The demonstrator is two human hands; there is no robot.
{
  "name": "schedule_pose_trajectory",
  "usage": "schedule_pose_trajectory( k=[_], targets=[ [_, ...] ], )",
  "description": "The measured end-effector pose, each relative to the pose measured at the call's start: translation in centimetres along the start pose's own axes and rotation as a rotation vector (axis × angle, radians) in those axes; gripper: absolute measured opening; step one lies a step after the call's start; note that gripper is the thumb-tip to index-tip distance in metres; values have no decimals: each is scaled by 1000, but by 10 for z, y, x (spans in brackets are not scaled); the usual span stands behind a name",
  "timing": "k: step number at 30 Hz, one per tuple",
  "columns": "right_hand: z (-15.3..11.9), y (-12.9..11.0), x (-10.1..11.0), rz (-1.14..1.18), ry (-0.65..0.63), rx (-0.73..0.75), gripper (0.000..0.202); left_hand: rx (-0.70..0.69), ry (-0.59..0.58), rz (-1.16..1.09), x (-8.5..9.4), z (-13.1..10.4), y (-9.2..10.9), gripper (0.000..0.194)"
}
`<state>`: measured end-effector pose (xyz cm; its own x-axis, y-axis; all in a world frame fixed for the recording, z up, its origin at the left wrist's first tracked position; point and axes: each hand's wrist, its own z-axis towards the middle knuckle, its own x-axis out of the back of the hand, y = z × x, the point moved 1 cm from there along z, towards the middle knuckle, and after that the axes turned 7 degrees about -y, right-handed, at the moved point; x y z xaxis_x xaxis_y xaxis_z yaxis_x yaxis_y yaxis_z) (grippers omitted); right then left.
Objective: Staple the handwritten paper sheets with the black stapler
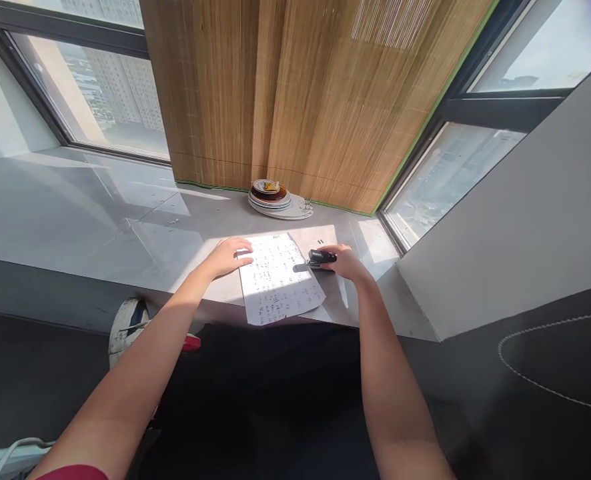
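Centre frame: my left hand [231,257] flat, open, pinning the paper [278,279]; my right hand [345,261] closed around the stapler [321,257], nose pointing left at the sheet's right edge.

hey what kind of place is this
Probably a high-rise flat: a wide window ledge with tower blocks outside the window, a bamboo blind, and stacked plates behind the paper.

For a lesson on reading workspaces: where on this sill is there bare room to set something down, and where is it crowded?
Bare: the wide stretch of sill left of the left hand, and the strip between the paper and the stacked plates. Crowded: the paper's right edge, where the right hand grips the stapler.
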<state>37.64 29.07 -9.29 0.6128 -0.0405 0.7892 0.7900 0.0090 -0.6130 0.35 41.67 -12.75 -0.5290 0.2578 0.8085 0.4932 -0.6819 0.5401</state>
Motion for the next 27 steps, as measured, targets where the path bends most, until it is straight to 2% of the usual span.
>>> schedule_pose_trajectory(
  k=[6, 9, 12, 17, 21, 27],
  targets=[
    [6, -4, -9, 24, 26, 66, 44, -37, -111, -10, 3, -3, 4, 24],
    [20, -9, -19, 52, 21, 126, 45, -96, -145, -35, 5, -4, 7, 22],
    [39, -13, -28, -17, 70, 148, 45, -113, -174, -116, 5, -6, 10, 23],
    [61, -15, -38, -131, 136, 125, 50, -92, -183, -163, 6, -7, 14, 25],
    [64, -16, -45, -126, 120, 202, 46, -91, -185, -183, 7, -7, 15, 26],
    [64, -19, -50, -171, 152, 170, 44, -85, -180, -215, 7, -7, 17, 23]
  ],
)
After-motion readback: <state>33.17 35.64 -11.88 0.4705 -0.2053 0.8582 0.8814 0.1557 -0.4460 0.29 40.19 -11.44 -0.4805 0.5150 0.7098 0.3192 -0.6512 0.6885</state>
